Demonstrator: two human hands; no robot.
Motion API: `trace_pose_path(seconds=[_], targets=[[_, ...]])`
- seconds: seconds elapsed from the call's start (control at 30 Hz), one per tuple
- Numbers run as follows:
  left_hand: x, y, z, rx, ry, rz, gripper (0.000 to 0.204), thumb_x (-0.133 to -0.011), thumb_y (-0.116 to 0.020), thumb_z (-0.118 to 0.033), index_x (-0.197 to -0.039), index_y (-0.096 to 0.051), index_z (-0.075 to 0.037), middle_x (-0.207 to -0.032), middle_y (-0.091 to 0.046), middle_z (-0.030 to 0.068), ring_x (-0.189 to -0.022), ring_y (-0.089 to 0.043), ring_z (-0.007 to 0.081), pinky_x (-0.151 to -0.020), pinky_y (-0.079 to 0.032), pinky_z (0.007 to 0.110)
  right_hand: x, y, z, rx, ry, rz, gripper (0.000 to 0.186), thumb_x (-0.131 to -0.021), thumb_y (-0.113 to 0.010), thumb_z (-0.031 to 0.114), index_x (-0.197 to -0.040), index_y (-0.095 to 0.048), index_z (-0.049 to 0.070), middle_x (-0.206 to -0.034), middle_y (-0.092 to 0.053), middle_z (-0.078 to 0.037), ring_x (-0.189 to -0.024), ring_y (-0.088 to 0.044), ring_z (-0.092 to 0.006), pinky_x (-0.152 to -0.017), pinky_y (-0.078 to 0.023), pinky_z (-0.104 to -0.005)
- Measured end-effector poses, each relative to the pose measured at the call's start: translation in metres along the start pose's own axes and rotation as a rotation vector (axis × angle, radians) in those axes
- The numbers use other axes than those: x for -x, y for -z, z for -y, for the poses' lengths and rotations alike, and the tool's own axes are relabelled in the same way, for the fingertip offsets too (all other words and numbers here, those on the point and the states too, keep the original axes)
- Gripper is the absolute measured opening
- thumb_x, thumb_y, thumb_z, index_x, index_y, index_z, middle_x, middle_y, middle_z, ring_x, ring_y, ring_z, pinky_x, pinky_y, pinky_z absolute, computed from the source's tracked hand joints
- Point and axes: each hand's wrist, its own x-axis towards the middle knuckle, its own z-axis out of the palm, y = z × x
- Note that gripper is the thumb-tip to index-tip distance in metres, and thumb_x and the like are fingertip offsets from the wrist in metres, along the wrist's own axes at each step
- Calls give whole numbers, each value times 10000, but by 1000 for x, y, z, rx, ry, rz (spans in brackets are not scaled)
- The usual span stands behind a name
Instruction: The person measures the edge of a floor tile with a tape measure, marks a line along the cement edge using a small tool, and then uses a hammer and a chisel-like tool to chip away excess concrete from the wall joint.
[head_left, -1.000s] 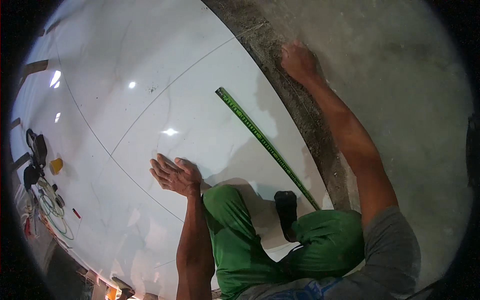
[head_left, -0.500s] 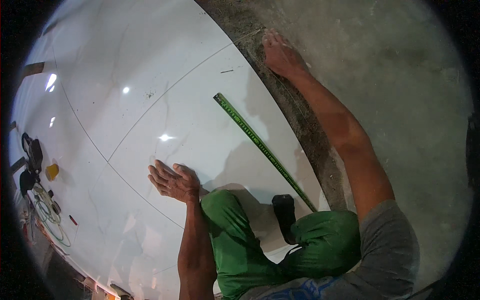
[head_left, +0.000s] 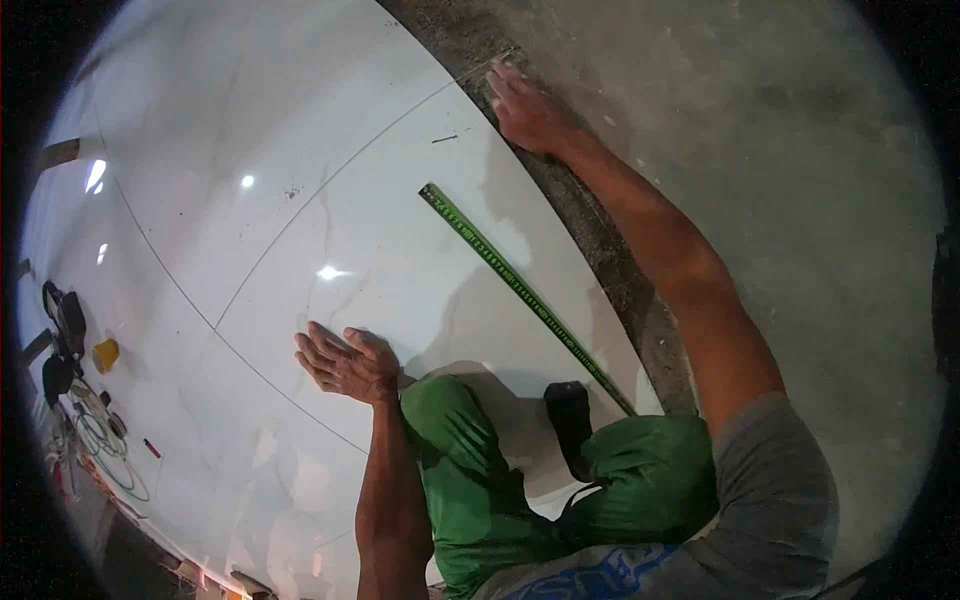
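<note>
My left hand (head_left: 348, 365) rests on the glossy white tile floor (head_left: 300, 130), palm down with fingers spread. Far ahead on the right, my right hand (head_left: 535, 112) reaches to the tile edge beside a strip of rough grey-brown mortar (head_left: 590, 220). Its fingers are extended and somewhat apart, with nothing visible in them. Between my arms lies a long green measuring strip (head_left: 525, 295) with dark markings, slanting toward my right knee and touched by neither hand. A small dark nail-like piece (head_left: 444, 139) lies on the tile near the right hand.
Bare grey concrete (head_left: 780, 180) stretches along the right. At the far left are a yellow cup-like object (head_left: 106, 355), a dark power tool (head_left: 66, 320), a coiled pale green cord (head_left: 105, 455) and a small red stick-like item (head_left: 152, 448). My knees in green trousers (head_left: 450, 440) are close in front.
My right hand has shifted left from the mortar strip to the tile edge, its fingers more spread. My left hand stays in place on the tile.
</note>
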Motion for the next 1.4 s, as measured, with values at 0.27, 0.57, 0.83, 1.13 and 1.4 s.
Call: trace_pose_path(seconds=[0.27,0.57,0.83,1.13,1.4], targets=[[-1,0,3,-13,26,15,624,-1005,-434,-384,-1584,-384,-156,-1665,-290,101,-1541,-225,341,-1231,-195,508,-1,3,25,-148,-99,132,578,-1062,-414,284,-1523,-382,-65,-1651,-293,-231,-1536,-265,-389,-1259,-245,-482],[-1,-3,10,-15,9,-14,632,-991,-434,-391,-1577,-388,-159,-1665,-289,97,-1541,-221,340,-1226,-205,519,29,17,26,-158,-35,223,642,-1077,-392,347,-1590,-276,-22,-1671,-264,-205,-1551,-237,-371,-1270,-221,-465],[2,3,4,-39,-20,-40,582,-1040,-423,-381,-1567,-399,-133,-1652,-290,103,-1521,-257,339,-1211,-259,529,34,25,29,-45,-40,291,604,-1079,-399,326,-1566,-331,-25,-1659,-280,-221,-1538,-273,-377,-1261,-240,-484],[1,6,3,16,23,-38,648,-997,-401,-478,-1570,-407,-175,-1653,-310,75,-1538,-231,329,-1227,-199,510,14,79,42,344,7,856,600,-1091,-367,319,-1583,-299,-16,-1670,-268,-195,-1547,-260,-338,-1269,-235,-453],[10,-9,10,6,49,-12,660,-993,-433,-518,-1573,-408,-207,-1660,-287,45,-1537,-233,308,-1218,-221,499,146,68,13,526,-67,455,584,-1054,-402,226,-1558,-311,-54,-1678,-257,-171,-1565,-218,-312,-1275,-217,-477]])
